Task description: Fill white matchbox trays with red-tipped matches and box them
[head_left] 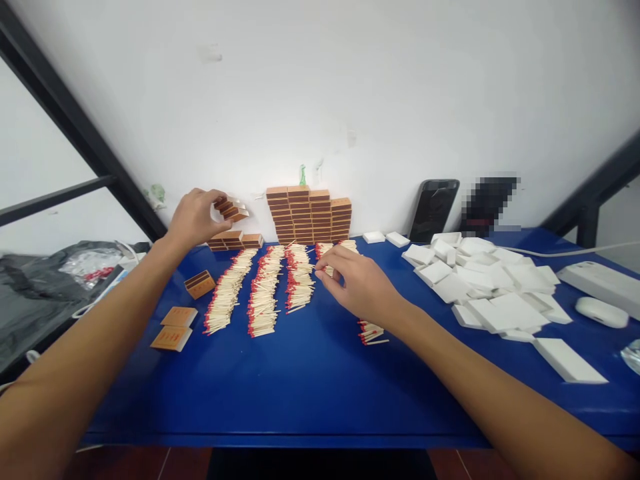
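My left hand (197,217) is raised at the left, its fingers closed round a few stacked matchboxes (233,210) above a low row of matchboxes (233,240) by the wall. My right hand (353,277) hovers over the rows of matches, thumb and fingertips brought together; anything between them is too small to make out. Red-tipped matches lie in several rows, among them a left row (227,291), a second row (265,291) and a third row (300,277). The right hand partly hides the rows at the right. Loose matchboxes (173,338) lie at the left.
A tall stack of matchboxes (313,217) stands against the wall. White box trays (480,280) are heaped on the right of the blue table (300,393). A phone (435,210) leans on the wall. Dark plastic bags (40,287) lie at the far left.
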Action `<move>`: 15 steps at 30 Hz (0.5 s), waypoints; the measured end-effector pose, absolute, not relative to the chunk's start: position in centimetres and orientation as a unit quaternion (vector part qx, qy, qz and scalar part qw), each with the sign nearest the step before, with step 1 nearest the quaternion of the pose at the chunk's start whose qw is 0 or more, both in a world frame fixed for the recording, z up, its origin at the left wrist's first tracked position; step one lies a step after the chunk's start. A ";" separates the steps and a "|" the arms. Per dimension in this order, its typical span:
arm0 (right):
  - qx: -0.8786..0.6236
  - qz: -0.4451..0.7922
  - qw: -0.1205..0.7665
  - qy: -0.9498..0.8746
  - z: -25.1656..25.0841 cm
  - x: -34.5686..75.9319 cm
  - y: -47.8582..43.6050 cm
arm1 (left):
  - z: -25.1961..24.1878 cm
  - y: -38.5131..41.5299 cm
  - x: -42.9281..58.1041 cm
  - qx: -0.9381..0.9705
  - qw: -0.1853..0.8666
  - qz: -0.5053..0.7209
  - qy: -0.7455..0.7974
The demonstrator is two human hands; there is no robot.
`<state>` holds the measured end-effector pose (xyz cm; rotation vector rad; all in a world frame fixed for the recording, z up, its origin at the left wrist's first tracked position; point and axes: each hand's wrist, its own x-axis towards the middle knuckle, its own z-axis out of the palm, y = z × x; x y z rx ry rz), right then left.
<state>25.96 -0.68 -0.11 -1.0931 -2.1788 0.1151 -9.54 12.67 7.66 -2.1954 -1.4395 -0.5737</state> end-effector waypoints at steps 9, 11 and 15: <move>-0.417 0.052 0.338 -0.842 -0.2 25.9 -0.8 | 10.7 9.1 -16.5 -0.761 0.121 -0.004 -0.638; -0.420 0.051 0.332 -0.843 -0.3 26.0 -0.7 | 10.2 9.1 -17.7 -0.770 0.093 0.006 -0.632; -0.428 0.053 0.326 -0.841 -0.6 26.0 -0.6 | 8.3 9.0 -18.3 -0.802 0.097 -0.033 -0.589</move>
